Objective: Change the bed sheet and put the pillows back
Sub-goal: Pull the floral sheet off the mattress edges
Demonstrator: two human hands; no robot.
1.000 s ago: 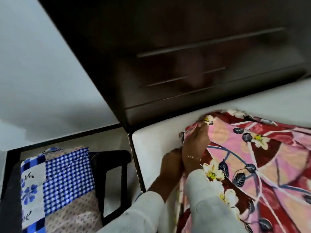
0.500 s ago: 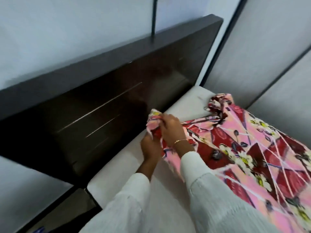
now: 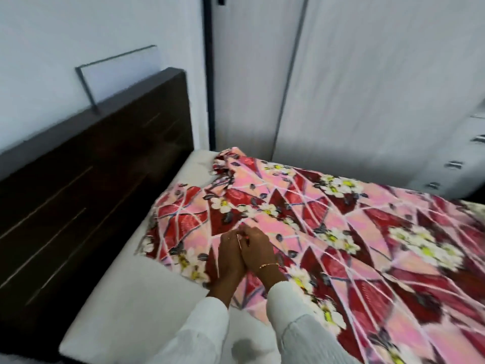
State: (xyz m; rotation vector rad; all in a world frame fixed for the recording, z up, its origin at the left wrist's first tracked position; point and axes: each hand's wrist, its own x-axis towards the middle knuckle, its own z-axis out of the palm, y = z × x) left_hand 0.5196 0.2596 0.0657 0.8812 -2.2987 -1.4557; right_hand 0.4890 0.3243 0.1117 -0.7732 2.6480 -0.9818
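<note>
Mattress [image 3: 136,306]: white, bare at the near left.
Left hand [image 3: 228,254]: fingers curled, pressed against the right hand on the sheet; grip unclear.
Right hand [image 3: 256,249]: fingers curled, seemingly pinching the sheet.
Bed sheet [image 3: 341,232]: floral pink-red, spread rightward, far corner bunched.
Headboard [image 3: 86,179]: dark, left.

Frame motion-blurred throughout. Sheet [image 3: 328,232] cut off at right and bottom edges. Hands [image 3: 242,254] pressed together; whether fingers pinch fabric: cannot tell. Sleeves [image 3: 301,334] cut by bottom edge. Headboard [image 3: 86,179] runs off left edge.
</note>
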